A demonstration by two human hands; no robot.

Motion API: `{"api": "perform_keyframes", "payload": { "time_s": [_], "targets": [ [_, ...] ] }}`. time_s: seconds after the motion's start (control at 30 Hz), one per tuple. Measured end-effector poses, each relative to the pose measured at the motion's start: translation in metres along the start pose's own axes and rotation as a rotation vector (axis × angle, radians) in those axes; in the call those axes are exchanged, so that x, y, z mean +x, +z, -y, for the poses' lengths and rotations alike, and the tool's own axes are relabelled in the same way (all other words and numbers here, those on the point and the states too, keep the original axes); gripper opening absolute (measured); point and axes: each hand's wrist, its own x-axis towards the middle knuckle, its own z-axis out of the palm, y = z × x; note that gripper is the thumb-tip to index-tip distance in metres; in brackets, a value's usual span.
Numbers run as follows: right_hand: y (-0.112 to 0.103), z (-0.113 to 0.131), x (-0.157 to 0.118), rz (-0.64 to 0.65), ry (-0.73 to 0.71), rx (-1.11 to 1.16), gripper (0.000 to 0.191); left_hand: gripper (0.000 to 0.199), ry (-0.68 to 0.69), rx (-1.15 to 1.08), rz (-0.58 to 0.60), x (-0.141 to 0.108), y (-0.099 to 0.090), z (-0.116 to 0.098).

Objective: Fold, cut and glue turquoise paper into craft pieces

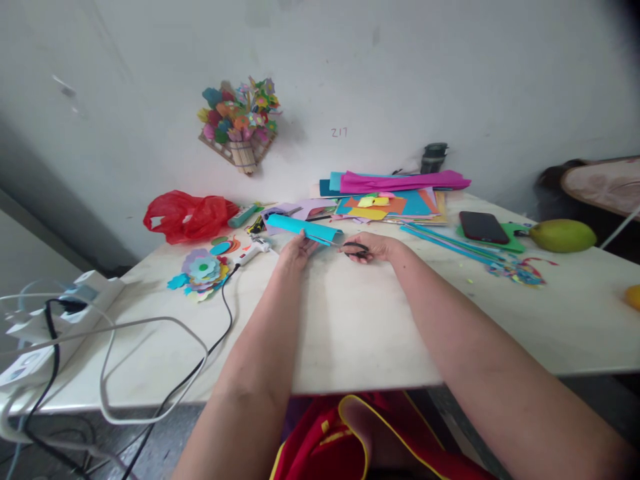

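Over the middle of the table, my left hand (300, 248) grips a rolled sheet of bright blue craft paper (305, 227) from its near side. My right hand (364, 247) is closed around the black handles of a pair of scissors (356, 250). Their blades point left and meet the near right edge of the blue sheet; whether they are apart there is too small to tell. To the left lie a white glue gun (254, 251) and a pile of paper flower cut-outs (203, 268).
Coloured paper sheets (390, 203) and a magenta roll (405, 181) lie at the back. Blue strips (445, 243), a phone (483, 227) and a green mango (563, 236) are on the right. A red plastic bag (187, 217) and a power strip (65, 327) with loose cables sit left.
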Motion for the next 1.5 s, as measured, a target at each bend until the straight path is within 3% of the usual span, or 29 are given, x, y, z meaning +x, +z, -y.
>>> {"api": "perform_keyframes", "payload": {
  "time_s": [0.87,1.27,1.5],
  "targets": [
    [-0.0004,-0.0032,0.0049,-0.022,0.015,0.069,0.013,0.008,-0.019,-0.042,-0.009,0.0026,-0.0016,0.0002],
    [0.0003,-0.003,0.0047,-0.028,0.006,0.09,0.016,0.014,-0.012,-0.029,-0.008,0.0013,-0.0008,-0.0003],
    [0.0023,0.0,0.0024,-0.035,0.012,0.101,0.015,0.008,-0.039,-0.053,-0.039,0.0012,-0.0005,-0.0006]
  ]
}}
